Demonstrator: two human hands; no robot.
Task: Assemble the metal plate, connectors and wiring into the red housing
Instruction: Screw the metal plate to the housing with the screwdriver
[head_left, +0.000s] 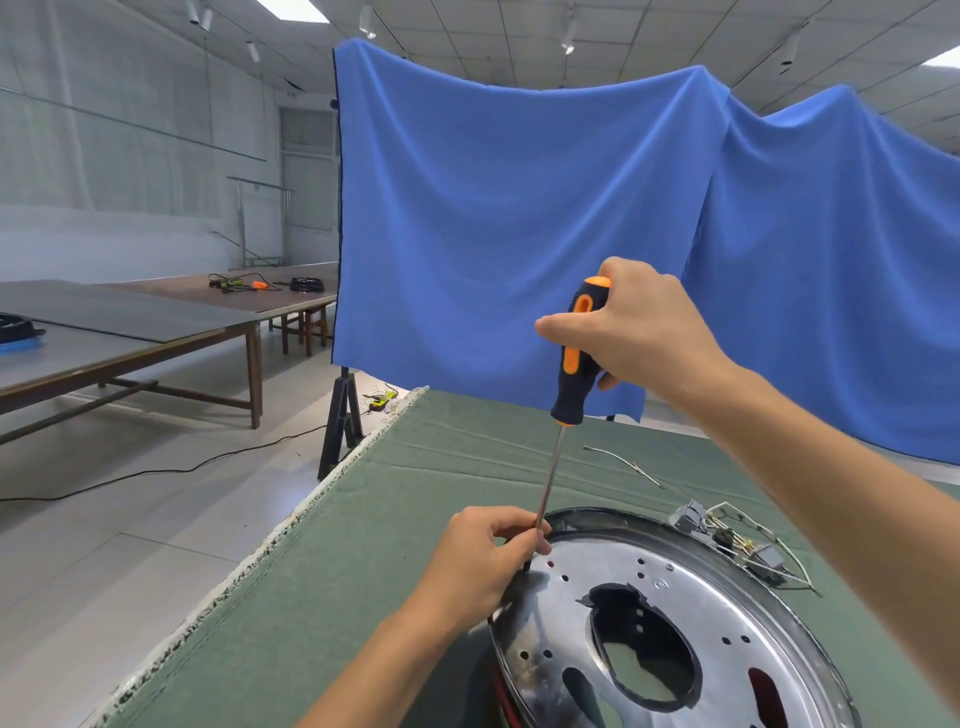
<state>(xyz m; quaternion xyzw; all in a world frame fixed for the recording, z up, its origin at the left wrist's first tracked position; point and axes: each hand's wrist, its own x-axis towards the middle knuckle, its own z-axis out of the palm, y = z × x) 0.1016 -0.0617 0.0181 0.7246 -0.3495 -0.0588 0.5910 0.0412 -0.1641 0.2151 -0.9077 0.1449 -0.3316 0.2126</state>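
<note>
Metal plate, round and shiny with a large central cut-out and small holes, lies low and right of centre on the green-covered table. Red housing shows only as a thin red edge under the plate's near-left rim.

Around it: connectors and wiring, a grey-and-white tangle, rest on the cloth just beyond the plate's far-right rim. One loose wire lies apart, farther back on the table. Blue cloth backdrop hangs behind the table on a black stand. Long tables with scattered tools sit well off to the left; a black cable trails over the floor.

Screwdriver, black-and-orange handle, stands nearly upright, shaft running down to the plate's far-left rim; its tip is hidden behind the fingers.

Right hand, raised high, wraps the handle, thumb stretched along it to the left, forearm coming in from lower right. Left hand rests at the plate's rim, fingers curled, pinching the lower shaft.
</note>
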